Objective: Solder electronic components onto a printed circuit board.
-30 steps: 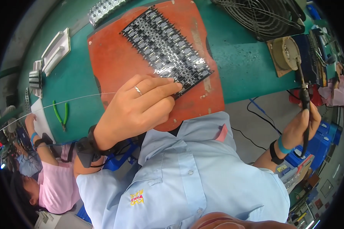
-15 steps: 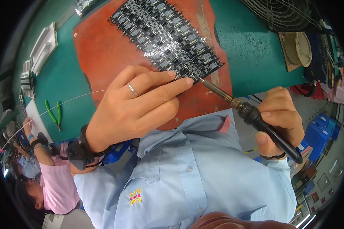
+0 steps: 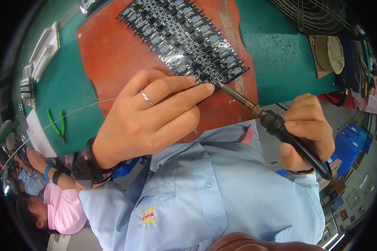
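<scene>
A black circuit board panel (image 3: 184,37), crowded with small parts, lies slantwise on an orange-red mat (image 3: 109,46). My left hand (image 3: 155,108), with a ring on one finger, is at the board's near edge, index and middle fingertips close to the iron's tip. A thin strand of solder wire (image 3: 80,108) runs from the left into this hand; the fingers hide its end. My right hand (image 3: 308,127) is closed round the black handle of a soldering iron (image 3: 276,125). The iron's metal tip meets the board's near corner beside my left fingertips.
Green-handled cutters (image 3: 59,125) lie on the green table (image 3: 276,75) at the left, near a white tray (image 3: 46,52). A fan (image 3: 308,14) and a round pad in a holder (image 3: 333,54) stand at the far right. A person in pink (image 3: 63,205) sits at the left.
My hands and the iron keep nearly the same place at the board's near corner. The other person's hand at the left has moved nearer. The view has shifted slightly.
</scene>
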Available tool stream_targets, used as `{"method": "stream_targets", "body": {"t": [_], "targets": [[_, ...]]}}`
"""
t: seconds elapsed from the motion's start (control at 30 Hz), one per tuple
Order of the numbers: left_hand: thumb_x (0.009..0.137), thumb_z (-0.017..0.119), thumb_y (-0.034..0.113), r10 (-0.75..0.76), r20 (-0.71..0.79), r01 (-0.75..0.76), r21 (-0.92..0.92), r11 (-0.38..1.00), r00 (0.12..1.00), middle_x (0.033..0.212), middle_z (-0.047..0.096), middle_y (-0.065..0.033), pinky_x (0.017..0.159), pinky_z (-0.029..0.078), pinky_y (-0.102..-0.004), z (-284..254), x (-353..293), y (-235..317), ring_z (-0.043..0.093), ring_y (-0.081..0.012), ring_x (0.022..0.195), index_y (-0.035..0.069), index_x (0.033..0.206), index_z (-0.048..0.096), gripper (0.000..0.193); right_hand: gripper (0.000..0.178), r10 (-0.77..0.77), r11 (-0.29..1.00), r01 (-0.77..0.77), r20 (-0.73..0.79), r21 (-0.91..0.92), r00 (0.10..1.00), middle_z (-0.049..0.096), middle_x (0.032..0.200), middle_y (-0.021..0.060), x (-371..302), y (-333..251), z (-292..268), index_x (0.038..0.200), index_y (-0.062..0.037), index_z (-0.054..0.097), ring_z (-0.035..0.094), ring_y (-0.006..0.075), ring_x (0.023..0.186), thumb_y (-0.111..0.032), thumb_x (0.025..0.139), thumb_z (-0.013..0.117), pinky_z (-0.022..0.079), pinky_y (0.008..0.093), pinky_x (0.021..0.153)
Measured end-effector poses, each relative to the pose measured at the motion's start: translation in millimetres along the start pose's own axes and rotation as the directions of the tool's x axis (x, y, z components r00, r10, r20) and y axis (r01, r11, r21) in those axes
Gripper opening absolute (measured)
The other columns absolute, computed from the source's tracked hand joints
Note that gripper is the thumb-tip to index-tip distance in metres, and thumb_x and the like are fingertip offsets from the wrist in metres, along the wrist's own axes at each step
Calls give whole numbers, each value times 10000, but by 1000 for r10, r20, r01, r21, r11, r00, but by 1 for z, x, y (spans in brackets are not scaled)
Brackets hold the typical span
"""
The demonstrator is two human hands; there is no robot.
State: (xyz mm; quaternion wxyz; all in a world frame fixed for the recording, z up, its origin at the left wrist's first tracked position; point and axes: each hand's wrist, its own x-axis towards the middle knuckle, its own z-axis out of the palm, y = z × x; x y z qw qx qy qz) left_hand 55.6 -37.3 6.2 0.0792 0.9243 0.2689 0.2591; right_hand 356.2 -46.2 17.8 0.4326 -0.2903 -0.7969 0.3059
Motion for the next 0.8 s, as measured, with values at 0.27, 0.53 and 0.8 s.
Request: {"method": "stream_targets", "body": {"t": [0.27, 0.53, 0.8], "targets": [[651, 726, 34, -11, 34, 11, -8, 1000, 999, 1131, 722, -100, 737, 522, -373, -3, 0, 1, 676, -269, 932, 36, 768, 582, 185, 280, -1, 1000, 1, 17, -18, 1000, 644, 742, 136, 0, -1, 1, 901, 21, 624, 564, 239, 612, -177, 770, 773, 427, 353, 556], [650, 719, 25, -2, 17, 2, -18, 1000, 1000, 1107, 719, -117, 709, 525, -374, -3, 2, 0, 675, -273, 922, 29, 764, 574, 185, 348, 35, 999, -41, -246, -23, 969, 645, 844, 132, -18, -2, -20, 1033, 16, 574, 555, 217, 719, -251, 863, 719, 438, 365, 683], [683, 716, 27, 6, 34, -6, -20, 1000, 999, 1094, 714, -132, 737, 546, -393, -8, 1, 0, 681, -290, 961, 20, 772, 573, 168, 514, 224, 874, -473, -766, -116, 602, 635, 908, 165, -83, 14, -64, 1162, -5, 578, 607, 246, 823, -397, 876, 747, 474, 522, 825]]}}
